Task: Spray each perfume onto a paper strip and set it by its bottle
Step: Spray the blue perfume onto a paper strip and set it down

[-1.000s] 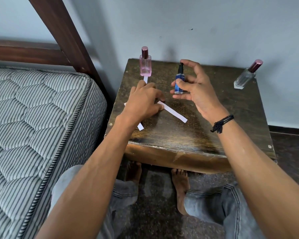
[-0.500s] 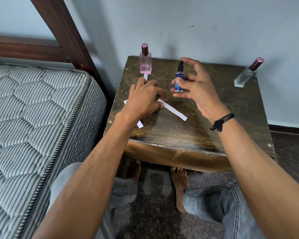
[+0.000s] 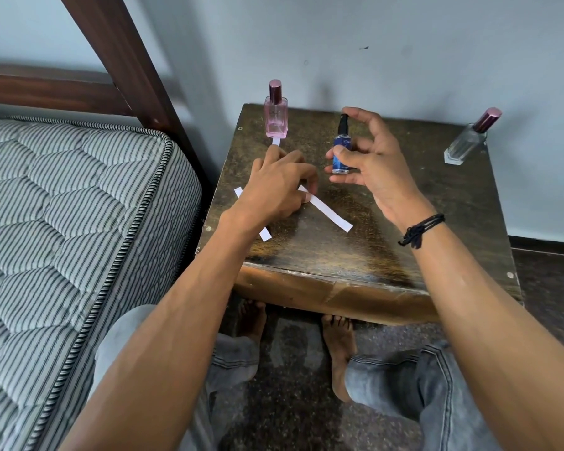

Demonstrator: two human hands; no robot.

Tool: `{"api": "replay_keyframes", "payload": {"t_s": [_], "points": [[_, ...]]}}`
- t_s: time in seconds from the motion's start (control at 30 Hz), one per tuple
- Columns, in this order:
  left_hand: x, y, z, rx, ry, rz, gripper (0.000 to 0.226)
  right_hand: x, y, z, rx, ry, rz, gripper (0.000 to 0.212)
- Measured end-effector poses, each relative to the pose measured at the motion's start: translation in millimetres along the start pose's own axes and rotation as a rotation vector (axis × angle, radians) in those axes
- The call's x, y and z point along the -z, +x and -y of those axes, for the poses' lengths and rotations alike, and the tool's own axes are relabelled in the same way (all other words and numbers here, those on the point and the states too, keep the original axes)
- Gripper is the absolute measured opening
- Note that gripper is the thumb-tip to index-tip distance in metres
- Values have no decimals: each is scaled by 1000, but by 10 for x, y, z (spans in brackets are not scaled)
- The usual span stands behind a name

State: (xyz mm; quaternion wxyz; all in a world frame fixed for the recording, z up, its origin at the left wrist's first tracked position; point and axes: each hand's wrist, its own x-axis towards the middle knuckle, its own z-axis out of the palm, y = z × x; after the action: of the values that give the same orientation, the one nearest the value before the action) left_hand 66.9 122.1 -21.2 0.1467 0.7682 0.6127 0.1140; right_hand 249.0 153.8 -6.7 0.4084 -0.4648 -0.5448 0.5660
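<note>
1. Blue bottle (image 3: 342,154): upright, gripped in right hand (image 3: 381,170), thumb on its body, forefinger arched over the black sprayer.
2. Left hand (image 3: 280,190): fingers curled, pinching strip (image 3: 328,211) lying flat on table (image 3: 437,229); the strip runs from the fingertips toward the right wrist.
3. Second strip (image 3: 265,234): under left wrist.
4. Pink bottle (image 3: 276,120): just beyond left fingertips, third strip (image 3: 275,141) at its foot.
5. Clear bottle (image 3: 466,143): well right of right hand.

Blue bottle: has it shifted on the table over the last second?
No. The blue bottle, gripped by the right hand, sits just as far right of the pink bottle and from the table's back edge as before.
</note>
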Motion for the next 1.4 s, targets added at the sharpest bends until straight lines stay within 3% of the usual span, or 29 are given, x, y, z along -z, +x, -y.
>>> {"api": "replay_keyframes", "payload": {"t_s": [0.33, 0.73, 1.17, 1.4], "points": [[163, 67, 130, -4, -238, 20, 12, 37, -15, 7, 28, -2, -3, 55], [129, 60, 174, -50, -80, 8, 24, 87, -82, -32, 55, -269, 156, 48], [211, 27, 81, 1, -321, -168, 11, 110, -79, -83, 22, -288, 164, 44], [222, 36, 23, 34, -328, -119, 18, 208, -185, -111, 26, -316, 151, 46]]}}
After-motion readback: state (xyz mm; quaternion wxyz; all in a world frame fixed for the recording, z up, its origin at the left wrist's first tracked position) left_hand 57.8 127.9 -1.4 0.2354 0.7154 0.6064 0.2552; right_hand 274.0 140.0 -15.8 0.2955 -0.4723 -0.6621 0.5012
